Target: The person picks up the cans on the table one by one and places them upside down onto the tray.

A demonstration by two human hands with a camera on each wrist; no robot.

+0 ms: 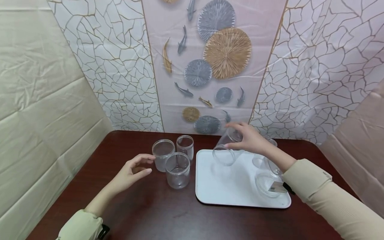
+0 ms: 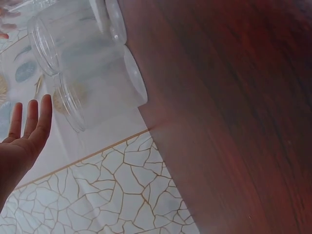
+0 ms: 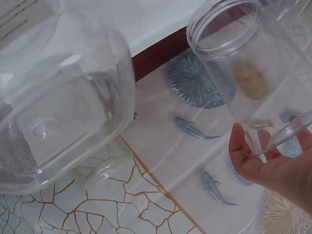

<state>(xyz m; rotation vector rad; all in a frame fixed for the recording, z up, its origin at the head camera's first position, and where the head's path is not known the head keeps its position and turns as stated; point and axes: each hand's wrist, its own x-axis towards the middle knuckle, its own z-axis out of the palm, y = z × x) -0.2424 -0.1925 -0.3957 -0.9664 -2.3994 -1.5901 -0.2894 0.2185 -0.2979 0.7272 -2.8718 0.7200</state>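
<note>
My right hand (image 1: pixel 252 137) grips a clear plastic jar (image 1: pixel 225 141) near its base, fingers and thumb spread around it. The jar is tilted over the tray's far left corner, its open mouth toward me. In the right wrist view, the fingers curl round the base end of this jar (image 3: pixel 273 73). To the left of the tray, my left hand (image 1: pixel 129 173) is loosely spread and holds nothing, its fingertips right beside the left jar (image 1: pixel 162 161). Two more lidless clear jars stand upright there, a narrow one (image 1: pixel 186 146) behind and a wide one (image 1: pixel 178 176) in front.
A white tray (image 1: pixel 222 190) lies on the dark wooden table (image 1: pixel 156 213). On its right side several clear containers are grouped, partly hidden by my right forearm; one larger container (image 1: pixel 265 185) bears a label. Patterned cloth (image 1: pixel 129 66) hangs behind the table.
</note>
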